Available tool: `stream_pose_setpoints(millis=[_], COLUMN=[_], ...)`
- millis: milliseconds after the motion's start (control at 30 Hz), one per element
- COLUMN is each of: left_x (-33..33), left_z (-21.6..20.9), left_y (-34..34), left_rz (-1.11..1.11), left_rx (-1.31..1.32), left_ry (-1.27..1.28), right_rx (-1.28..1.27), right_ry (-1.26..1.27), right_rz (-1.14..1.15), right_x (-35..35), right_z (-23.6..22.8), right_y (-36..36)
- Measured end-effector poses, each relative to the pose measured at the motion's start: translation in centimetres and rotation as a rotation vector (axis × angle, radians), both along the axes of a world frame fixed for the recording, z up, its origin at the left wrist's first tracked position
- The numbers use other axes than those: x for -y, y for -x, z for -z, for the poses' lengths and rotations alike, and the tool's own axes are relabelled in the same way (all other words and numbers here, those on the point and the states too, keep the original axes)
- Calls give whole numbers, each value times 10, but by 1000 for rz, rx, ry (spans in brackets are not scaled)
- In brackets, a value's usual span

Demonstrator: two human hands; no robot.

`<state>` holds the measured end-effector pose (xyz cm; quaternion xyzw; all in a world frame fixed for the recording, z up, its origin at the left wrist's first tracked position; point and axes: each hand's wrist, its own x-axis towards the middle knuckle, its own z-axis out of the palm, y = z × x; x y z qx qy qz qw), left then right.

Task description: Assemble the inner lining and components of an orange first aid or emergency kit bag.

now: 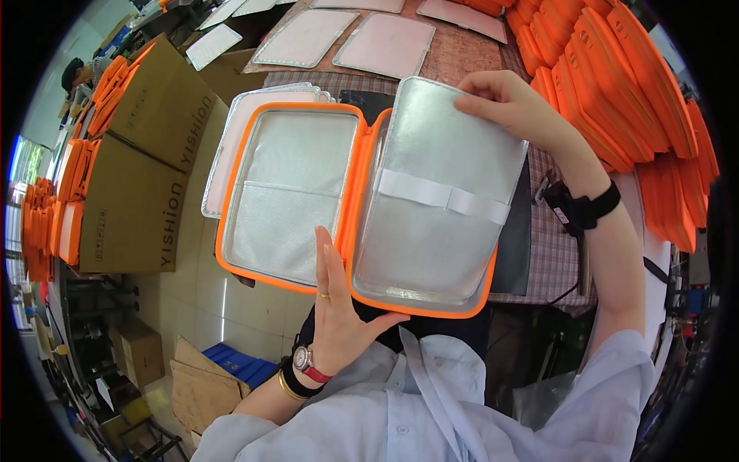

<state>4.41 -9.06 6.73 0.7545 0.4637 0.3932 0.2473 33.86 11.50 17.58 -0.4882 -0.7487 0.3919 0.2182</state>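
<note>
An orange-edged case (356, 192) with a silvery lining lies spread like a book before me. My left hand (339, 323) grips its near edge by the spine, the fingers stretched up over the case and the thumb along the lower rim. My right hand (504, 104) pinches the far right corner of a silver panel (431, 146) with a white elastic band across it. That panel is tilted and lies partly inside the right half of the case, its upper end sticking out past the rim. The left half has a silver pocket (289, 215).
Pale pink panels with silver edges (385, 42) lie on the table at the back, and more (239, 115) are stacked behind the case. Orange cases (616, 85) are piled at the right. A large cardboard box (146, 162) stands at the left, with orange cases around it.
</note>
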Motion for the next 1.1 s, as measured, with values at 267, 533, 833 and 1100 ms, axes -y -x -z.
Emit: stream_pose_setpoints(millis=[267,533,833,1100], left_x=[-1,1,-22,-36], left_z=[-2,5,-3,-25], left_y=[-4,-7,-12,-15], left_rz=[37,21,206,440], left_rx=[-91,-126,-579,-699], left_ry=[-28,-80,-395,-154], right_rx=[156,167,240,361], right_ry=[-172,-193,-282,-511], right_rz=[-22,-78,-78,-53], right_x=[3,-5,-5,17], right_z=[29,50,83,92], right_y=[18,11,5,17])
